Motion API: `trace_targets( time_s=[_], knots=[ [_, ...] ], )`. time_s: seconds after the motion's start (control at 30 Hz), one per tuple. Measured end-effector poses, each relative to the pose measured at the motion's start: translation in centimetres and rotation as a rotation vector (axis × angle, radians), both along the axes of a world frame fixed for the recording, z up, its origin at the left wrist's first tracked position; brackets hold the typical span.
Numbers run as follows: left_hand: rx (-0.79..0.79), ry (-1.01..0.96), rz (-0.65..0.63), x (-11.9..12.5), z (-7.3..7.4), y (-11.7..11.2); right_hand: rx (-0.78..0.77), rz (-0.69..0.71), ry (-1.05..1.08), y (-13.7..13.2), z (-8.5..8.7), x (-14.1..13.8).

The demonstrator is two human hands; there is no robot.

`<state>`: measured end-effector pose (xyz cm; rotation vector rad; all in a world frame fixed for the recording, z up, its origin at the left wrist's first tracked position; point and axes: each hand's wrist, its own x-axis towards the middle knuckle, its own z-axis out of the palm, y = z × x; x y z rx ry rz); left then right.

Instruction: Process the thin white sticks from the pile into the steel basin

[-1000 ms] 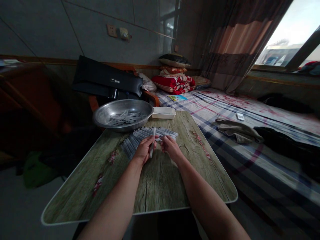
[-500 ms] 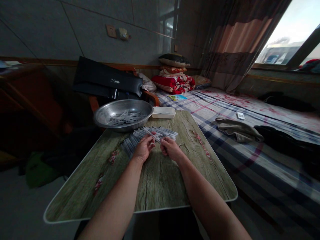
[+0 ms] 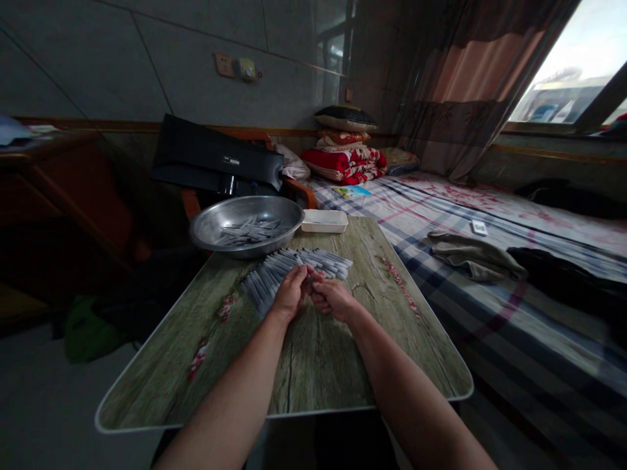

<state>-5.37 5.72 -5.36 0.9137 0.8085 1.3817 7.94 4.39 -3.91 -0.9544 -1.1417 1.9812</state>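
My two bare hands meet over a wooden-patterned table [image 3: 323, 365], just on the near side of a fanned row of slim grey tubes [image 3: 264, 277].
My left hand [image 3: 290, 294] and right hand [image 3: 334, 299] are drawn in narrow, fingertips together; my fingers hide whatever may be between them, so I cannot tell if they hold a tube. I judge the step to be close fingertip work on a single tube, and the next move to call for a light, well-aligned pinch from both hands. The row spreads to the left and far side of them. Beyond it, far left, a metal basin [image 3: 200, 230] holds loose thin pieces [image 3: 252, 230]; to its right sits a white tray [image 3: 324, 228].
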Motion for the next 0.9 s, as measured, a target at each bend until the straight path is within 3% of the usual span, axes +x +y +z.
trace_targets(
  time_s=[0.23,0.5,0.8,0.9],
  knots=[
    [0.019,0.002,-0.008,-0.4,0.7,-0.2,-0.059,0.059,0.044,-0.6,0.4,-0.6],
    [-0.065,-0.124,0.000,-0.3,-0.1,-0.1,-0.098,0.112,0.147,-0.2,0.0,-0.3],
    [-0.016,-0.062,0.080,-0.5,-0.4,0.3,0.107,-0.079,0.023,-0.6,0.0,-1.0],
    [-0.001,-0.039,0.062,-0.7,-0.2,0.2,0.103,-0.069,-0.006,-0.7,0.0,-1.1]
  ],
)
